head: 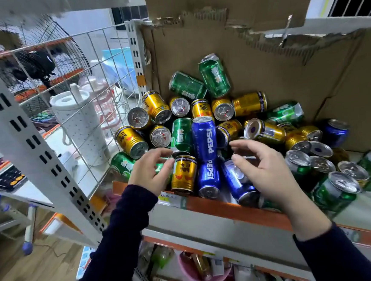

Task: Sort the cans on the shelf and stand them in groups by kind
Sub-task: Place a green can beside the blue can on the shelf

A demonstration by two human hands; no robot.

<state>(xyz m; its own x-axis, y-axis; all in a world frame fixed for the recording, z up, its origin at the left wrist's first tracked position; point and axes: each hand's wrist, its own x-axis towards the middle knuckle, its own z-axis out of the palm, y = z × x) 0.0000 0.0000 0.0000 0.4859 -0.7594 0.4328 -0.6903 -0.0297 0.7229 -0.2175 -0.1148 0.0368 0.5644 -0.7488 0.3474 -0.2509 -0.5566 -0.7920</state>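
A jumbled heap of cans lies on the shelf: several gold ones, several green ones and blue Pepsi cans. My left hand hovers with loosely curled fingers just left of an upright gold can, its fingertips close to it or touching it. My right hand is spread over a blue can lying at the front edge and holds nothing. An upright Pepsi can stands between both hands, with another Pepsi can lying below it. Green cans rest on top at the back.
Torn cardboard backs the shelf. A wire mesh panel closes the left side, with a white tumbler and a fan behind it. Several green cans sit at the right front. A lower shelf holds a pink basket.
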